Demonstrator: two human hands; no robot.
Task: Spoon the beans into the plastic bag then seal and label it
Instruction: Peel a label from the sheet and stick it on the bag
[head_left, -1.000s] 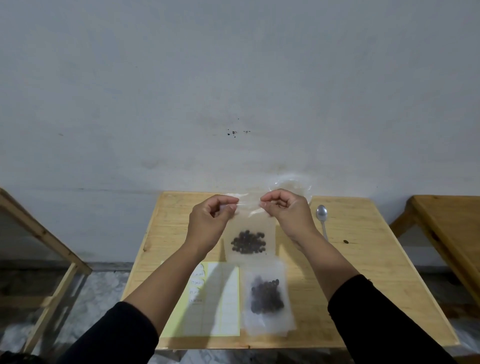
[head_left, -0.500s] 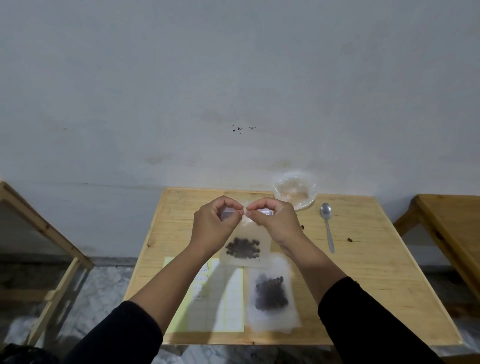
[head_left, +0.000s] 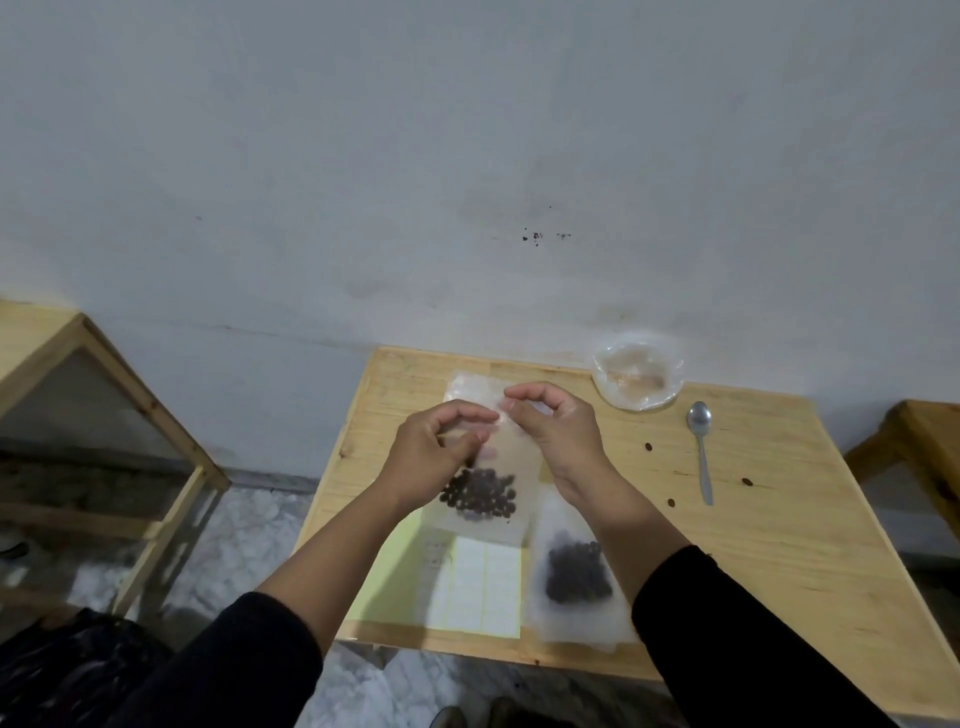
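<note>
**A:** What is changing from half a second back?

**B:** The plastic bag (head_left: 485, 467) is now lying lower and flatter toward the wooden table (head_left: 769, 519), where before it was hanging upright from both hands. The hands are staying together at its top, and the view is swinging left, so the clear bowl (head_left: 638, 378) and spoon (head_left: 700, 451) are sitting further to the right.

**A:** How are the hands working?

**B:** The left hand (head_left: 434, 452) is curling thumb and fingers onto the bag's top strip, and the right hand (head_left: 553, 426) is pinching the same strip just beside it; the fingertips are nearly meeting. The blur makes the exact grip hard to read.

**A:** Where are the beans?

**B:** The dark beans (head_left: 480, 493) are pooling in the bag's lower half, below and between both hands, toward the table's middle. A second filled bag (head_left: 576, 571) is lying flat by the near edge, under the right forearm.

**A:** Any writing?

**B:** A label sheet (head_left: 478, 587) is lying at the near edge, left of the second bag. A few handwritten lines are showing on one sticker, too small to read. No brand is legible.

**A:** Anything else?

**B:** The bowl is sitting at the far edge, toward the right corner, the spoon just in front of it, and loose beans (head_left: 648, 446) are scattering around the spoon.
</note>
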